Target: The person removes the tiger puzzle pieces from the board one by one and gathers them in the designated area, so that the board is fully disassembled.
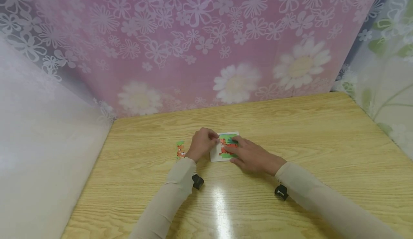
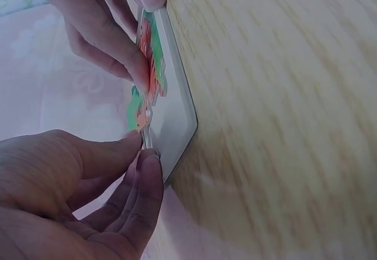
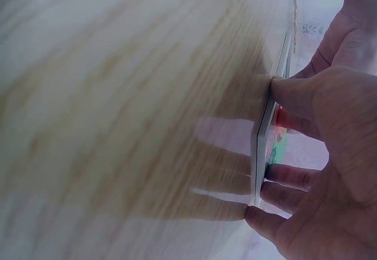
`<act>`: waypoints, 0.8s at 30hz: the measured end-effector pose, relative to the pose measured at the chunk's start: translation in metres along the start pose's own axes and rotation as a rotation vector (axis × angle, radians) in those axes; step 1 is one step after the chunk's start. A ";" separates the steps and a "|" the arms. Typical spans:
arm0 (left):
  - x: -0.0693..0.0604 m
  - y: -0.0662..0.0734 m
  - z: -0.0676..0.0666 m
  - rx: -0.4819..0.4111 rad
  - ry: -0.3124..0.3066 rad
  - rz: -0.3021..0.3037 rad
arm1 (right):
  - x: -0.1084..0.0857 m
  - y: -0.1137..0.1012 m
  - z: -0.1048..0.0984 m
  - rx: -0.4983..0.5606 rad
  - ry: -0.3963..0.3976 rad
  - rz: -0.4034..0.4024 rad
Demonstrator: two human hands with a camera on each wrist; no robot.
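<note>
A small white puzzle board (image 1: 215, 156) lies on the table, with red and green tiger picture pieces (image 1: 229, 156) over its right part. At the board's left side my left hand (image 1: 202, 144) pinches a puzzle piece (image 2: 141, 116) by its edge, between thumb and fingers. From the right, my right hand (image 1: 253, 156) spans the board and holds it. Its thumb is at the near edge, one finger presses on the red part of the picture, and others reach the far side. Left of my left hand lies a loose tiger-face piece (image 1: 180, 148), partly hidden by the wrist.
The wooden table (image 1: 145, 203) extends around the board on all sides. Behind it hangs a pink flowered cloth (image 1: 180, 70), with a pale cloth (image 1: 42, 142) at the left and another flowered cloth (image 1: 390, 88) at the right. Black wrist devices (image 1: 198, 181) sit under both sleeves.
</note>
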State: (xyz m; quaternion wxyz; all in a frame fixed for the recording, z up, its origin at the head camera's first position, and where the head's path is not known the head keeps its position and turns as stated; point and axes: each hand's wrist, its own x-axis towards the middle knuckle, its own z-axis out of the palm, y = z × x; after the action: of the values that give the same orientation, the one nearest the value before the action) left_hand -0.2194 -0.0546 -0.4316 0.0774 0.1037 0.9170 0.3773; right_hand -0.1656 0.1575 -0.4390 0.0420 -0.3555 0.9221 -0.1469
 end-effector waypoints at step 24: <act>0.000 -0.004 0.002 -0.037 0.066 0.011 | 0.001 -0.001 -0.003 0.005 0.001 -0.019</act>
State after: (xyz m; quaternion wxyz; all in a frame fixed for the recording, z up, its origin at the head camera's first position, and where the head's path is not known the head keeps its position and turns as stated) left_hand -0.2200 -0.0560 -0.4355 0.0470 0.0949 0.9113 0.3980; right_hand -0.1658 0.1569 -0.4356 0.0409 -0.3641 0.9183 -0.1498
